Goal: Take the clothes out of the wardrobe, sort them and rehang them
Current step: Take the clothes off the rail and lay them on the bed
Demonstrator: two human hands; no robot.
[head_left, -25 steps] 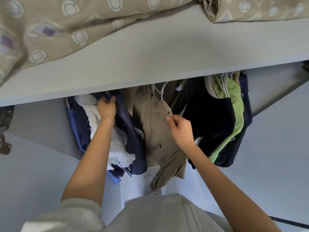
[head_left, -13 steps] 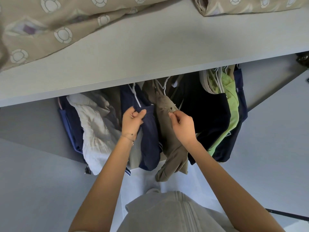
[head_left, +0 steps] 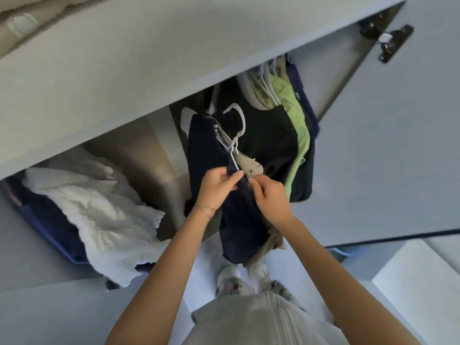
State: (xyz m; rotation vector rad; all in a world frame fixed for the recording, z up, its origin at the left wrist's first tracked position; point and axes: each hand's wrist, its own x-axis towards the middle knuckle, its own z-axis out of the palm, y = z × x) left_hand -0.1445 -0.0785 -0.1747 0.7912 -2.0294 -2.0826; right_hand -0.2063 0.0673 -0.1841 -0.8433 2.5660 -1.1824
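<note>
A navy garment (head_left: 239, 220) and a khaki garment (head_left: 251, 166) hang from white hangers (head_left: 235, 135) that are off the rail, in front of the open wardrobe. My left hand (head_left: 217, 186) pinches the navy garment by its top edge. My right hand (head_left: 270, 195) grips the khaki garment right beside it; the two hands nearly touch. Inside the wardrobe a white garment (head_left: 104, 215) and blue clothes (head_left: 49, 220) hang at the left. Black clothes (head_left: 268, 140) and a lime green garment (head_left: 296, 125) hang at the right.
A grey shelf (head_left: 149, 70) juts out above the clothes with beige bedding (head_left: 22, 23) on top. The wardrobe door (head_left: 398, 145) stands open at the right, hinge (head_left: 388, 41) at its top. My white shoes (head_left: 239, 277) are on the pale floor below.
Both hands pulled the navy and khaki garments on their hangers off the rail and toward me. The view swung left and down, so the shelf now fills the top.
</note>
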